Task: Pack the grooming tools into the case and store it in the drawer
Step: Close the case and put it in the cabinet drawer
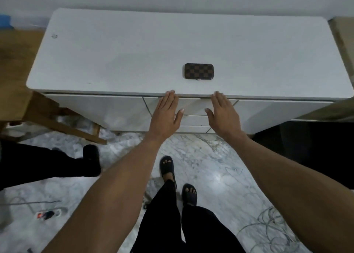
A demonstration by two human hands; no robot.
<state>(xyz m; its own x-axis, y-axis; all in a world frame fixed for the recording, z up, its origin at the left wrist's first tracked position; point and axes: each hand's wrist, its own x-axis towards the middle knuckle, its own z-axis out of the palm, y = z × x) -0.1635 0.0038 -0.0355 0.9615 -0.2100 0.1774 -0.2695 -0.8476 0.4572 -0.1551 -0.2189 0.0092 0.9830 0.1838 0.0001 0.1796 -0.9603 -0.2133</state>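
A small brown checkered case (198, 71) lies closed on the white cabinet top (134, 57), near its front edge. Below it is the top middle drawer (193, 107), its front flush with the cabinet. My left hand (166, 113) and my right hand (223, 113) are both flat with fingers spread, fingertips at the cabinet's front edge just above that drawer front. Neither hand holds anything. No grooming tools are visible outside the case.
More white drawer fronts (193, 121) sit below. A wooden frame (63, 126) leans at the cabinet's left. Another person's leg in black (57, 162) is at left. Cables (272, 224) and a power strip (48, 214) lie on the marble floor.
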